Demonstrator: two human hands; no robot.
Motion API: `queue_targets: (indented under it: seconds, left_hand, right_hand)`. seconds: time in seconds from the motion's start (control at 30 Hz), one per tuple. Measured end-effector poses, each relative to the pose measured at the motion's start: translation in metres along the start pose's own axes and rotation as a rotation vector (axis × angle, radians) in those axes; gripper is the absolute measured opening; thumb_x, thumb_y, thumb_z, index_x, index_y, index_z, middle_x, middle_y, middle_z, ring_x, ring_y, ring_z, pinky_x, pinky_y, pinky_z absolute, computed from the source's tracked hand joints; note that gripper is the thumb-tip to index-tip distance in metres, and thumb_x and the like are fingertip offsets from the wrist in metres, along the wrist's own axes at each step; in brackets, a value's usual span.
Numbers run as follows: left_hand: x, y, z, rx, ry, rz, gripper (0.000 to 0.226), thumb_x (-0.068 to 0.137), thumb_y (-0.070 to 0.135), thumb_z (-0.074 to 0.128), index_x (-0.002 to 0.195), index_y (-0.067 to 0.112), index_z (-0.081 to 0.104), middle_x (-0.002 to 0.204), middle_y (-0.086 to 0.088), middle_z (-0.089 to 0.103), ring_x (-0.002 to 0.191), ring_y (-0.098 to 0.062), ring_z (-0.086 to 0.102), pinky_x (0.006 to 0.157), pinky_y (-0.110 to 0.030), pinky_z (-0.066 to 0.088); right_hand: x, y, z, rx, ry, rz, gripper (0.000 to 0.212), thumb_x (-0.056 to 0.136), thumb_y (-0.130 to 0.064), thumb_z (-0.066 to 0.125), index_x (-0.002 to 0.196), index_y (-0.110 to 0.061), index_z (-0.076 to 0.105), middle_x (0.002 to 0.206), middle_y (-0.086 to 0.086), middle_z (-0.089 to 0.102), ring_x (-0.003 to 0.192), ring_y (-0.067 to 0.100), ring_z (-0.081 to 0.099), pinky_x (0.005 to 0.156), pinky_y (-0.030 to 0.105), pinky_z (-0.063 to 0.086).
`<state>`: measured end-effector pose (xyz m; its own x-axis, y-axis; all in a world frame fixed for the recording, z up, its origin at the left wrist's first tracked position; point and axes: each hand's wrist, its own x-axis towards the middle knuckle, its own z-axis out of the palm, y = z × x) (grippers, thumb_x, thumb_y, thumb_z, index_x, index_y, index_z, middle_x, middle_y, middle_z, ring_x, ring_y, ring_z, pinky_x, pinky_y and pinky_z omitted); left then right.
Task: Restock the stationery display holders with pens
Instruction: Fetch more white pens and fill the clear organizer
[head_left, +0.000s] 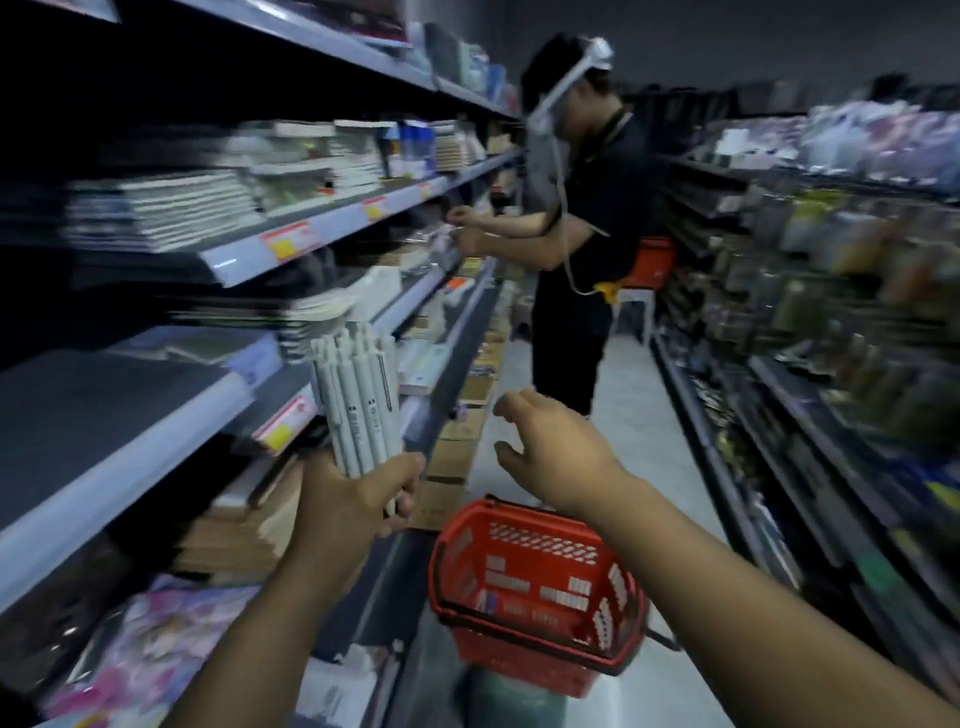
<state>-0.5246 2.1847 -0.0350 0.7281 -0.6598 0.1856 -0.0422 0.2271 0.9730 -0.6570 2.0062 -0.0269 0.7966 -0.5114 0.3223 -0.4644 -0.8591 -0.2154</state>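
Observation:
My left hand (348, 506) grips the lower end of a bundle of white pens (358, 400), which stands upright in front of the left shelving. To its right, my right hand (556, 452) hovers in the air above the aisle with its fingers loosely curved and nothing in it. A red shopping basket (524, 639) sits low below both hands, with small white items lying on its bottom. The view is blurred, and I cannot make out any pen holders.
Left shelves (249, 249) carry stacked notebooks and paper goods with price tags. Right shelves (810, 291) hold blurred packaged stationery. Another person (576, 244) in dark clothes stands ahead in the aisle, working at the left shelf, with an orange basket (652, 262) behind them.

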Motion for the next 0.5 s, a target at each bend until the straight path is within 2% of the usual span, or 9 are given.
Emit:
queue_targets:
  seconds: [0.1, 0.17, 0.27, 0.5]
  left_hand:
    - [-0.004, -0.022, 0.066, 0.023, -0.132, -0.040, 0.021, 0.086, 0.000, 0.078, 0.081, 0.005, 0.058, 0.062, -0.020, 0.052, 0.047, -0.023, 0.048, 0.039, -0.026, 0.035]
    - [-0.007, -0.033, 0.117, 0.017, -0.198, -0.055, 0.022, 0.081, 0.004, 0.080, 0.082, 0.005, 0.059, 0.061, -0.017, 0.052, 0.047, -0.022, 0.048, 0.040, -0.026, 0.033]
    - [-0.010, -0.050, 0.202, -0.002, -0.286, -0.072, 0.016, 0.086, -0.007, 0.072, 0.086, 0.004, 0.060, 0.056, -0.011, 0.054, 0.044, -0.019, 0.046, 0.039, -0.022, 0.031]
    - [-0.006, -0.091, 0.402, -0.044, -0.380, -0.116, 0.015, 0.089, -0.007, 0.071, 0.080, -0.002, 0.060, 0.058, -0.018, 0.053, 0.047, -0.023, 0.044, 0.042, -0.024, 0.030]
  right_hand:
    - [-0.033, 0.068, -0.015, -0.071, -0.014, 0.135, 0.040, 0.101, -0.034, 0.055, 0.137, -0.018, 0.048, 0.129, 0.008, 0.056, 0.112, 0.036, 0.058, 0.082, 0.043, 0.051]
    - [-0.055, 0.113, -0.026, -0.098, -0.030, 0.211, 0.041, 0.101, -0.036, 0.053, 0.137, -0.017, 0.048, 0.129, 0.008, 0.056, 0.112, 0.036, 0.059, 0.081, 0.041, 0.050]
    - [-0.090, 0.183, -0.048, -0.139, -0.041, 0.313, 0.042, 0.101, -0.038, 0.052, 0.137, -0.018, 0.046, 0.133, 0.008, 0.056, 0.114, 0.034, 0.058, 0.084, 0.042, 0.051]
    - [-0.149, 0.360, -0.106, -0.220, -0.080, 0.402, 0.042, 0.102, -0.037, 0.052, 0.138, -0.017, 0.044, 0.131, 0.009, 0.054, 0.114, 0.034, 0.056, 0.083, 0.042, 0.052]
